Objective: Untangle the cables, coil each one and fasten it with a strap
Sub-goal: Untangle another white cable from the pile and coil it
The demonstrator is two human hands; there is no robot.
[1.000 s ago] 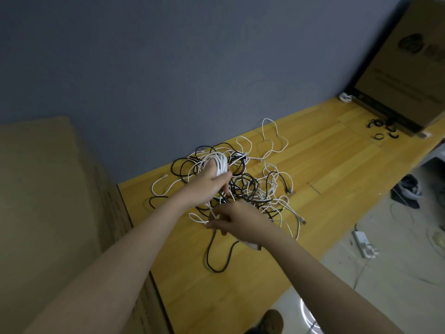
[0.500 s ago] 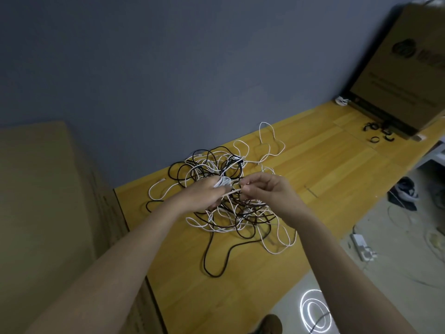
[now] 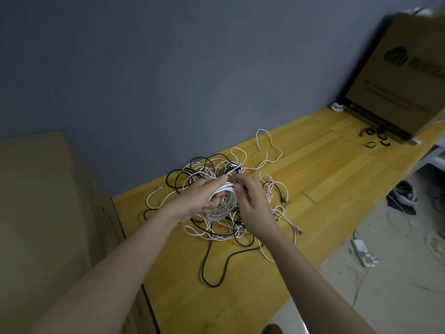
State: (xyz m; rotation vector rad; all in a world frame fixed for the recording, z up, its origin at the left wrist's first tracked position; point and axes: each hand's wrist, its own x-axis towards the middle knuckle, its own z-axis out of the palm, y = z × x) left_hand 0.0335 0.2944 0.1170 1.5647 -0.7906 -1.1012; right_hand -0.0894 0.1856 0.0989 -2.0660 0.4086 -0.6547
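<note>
A tangle of white and black cables (image 3: pixel 255 169) lies on the wooden table (image 3: pixel 325 169) near the wall. My left hand (image 3: pixel 204 196) grips a coil of white cable (image 3: pixel 226 203) held just above the tangle, fingers curled through the loops. My right hand (image 3: pixel 252 201) is beside it on the right and pinches the white cable at the top of the coil. One black cable (image 3: pixel 212 268) trails out of the pile toward the table's front edge. Several black straps (image 3: pixel 375 138) lie far right on the table.
A large cardboard box (image 3: pixel 397 75) stands at the table's far right end with a small white cable bundle (image 3: pixel 337 107) beside it. Another cardboard box (image 3: pixel 43 213) fills the left. On the floor to the right lie a power strip (image 3: pixel 363 253) and shoes (image 3: pixel 404 196).
The white coil in my left hand has grown and now hangs as a clear ring. My right hand came up from the front of the pile to the coil's top.
</note>
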